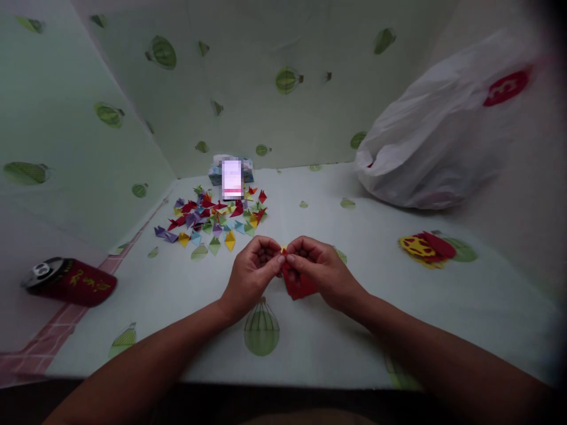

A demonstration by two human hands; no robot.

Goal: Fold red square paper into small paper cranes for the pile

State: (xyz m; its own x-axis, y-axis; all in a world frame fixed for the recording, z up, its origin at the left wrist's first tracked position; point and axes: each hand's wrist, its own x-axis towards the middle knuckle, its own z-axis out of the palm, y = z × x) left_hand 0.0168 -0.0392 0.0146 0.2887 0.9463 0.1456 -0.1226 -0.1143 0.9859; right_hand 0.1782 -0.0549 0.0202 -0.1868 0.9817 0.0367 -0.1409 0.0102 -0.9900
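Near the middle of the table, my left hand (257, 268) and my right hand (321, 268) meet, thumbs and forefingers pinched together at the tips. Between them is a red piece (302, 288), flat and soft-looking like felt or paper, which hangs or lies below my right fingers. A small spot of yellow shows at the fingertips. Its exact kind is unclear, since my fingers cover its upper part. Beyond my left hand spreads a pile of small folded paper pieces (214, 245) in red, purple, green, yellow and blue.
A lit phone (233, 177) leans against a tissue box (216, 175) behind the pile. To the left lies a red drink can (73, 282). On the right are red and yellow cut-out pieces (436, 245) and a big white plastic bag (425, 141).
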